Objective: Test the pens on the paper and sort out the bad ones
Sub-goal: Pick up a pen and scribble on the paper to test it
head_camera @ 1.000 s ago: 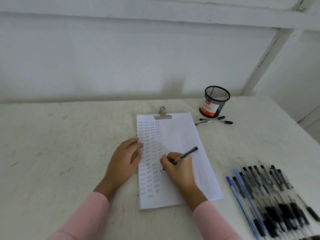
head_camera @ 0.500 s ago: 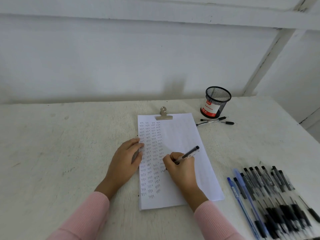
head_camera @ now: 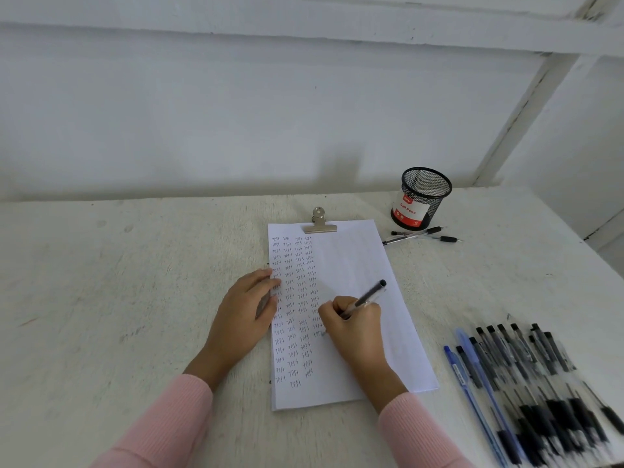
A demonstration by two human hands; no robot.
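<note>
A white sheet of paper (head_camera: 358, 261) lies under a metal clip (head_camera: 319, 224) in the middle of the table, its left part filled with columns of small handwritten words. My right hand (head_camera: 354, 329) grips a black pen (head_camera: 368, 296) with its tip on the paper beside the fourth column. My left hand (head_camera: 244, 312) rests flat on the paper's left edge, fingers straight. A row of several black and blue pens (head_camera: 526, 376) lies at the lower right. Three pens (head_camera: 418, 234) lie apart by the cup.
A black mesh pen cup (head_camera: 422, 197) with a red and white label stands at the back right of the white table (head_camera: 135, 282). A white wall runs along the table's far edge. The table's right edge slants down at the far right.
My right hand with the pen has shifted slightly to the right along the writing line. The left hand has stayed on the paper's edge.
</note>
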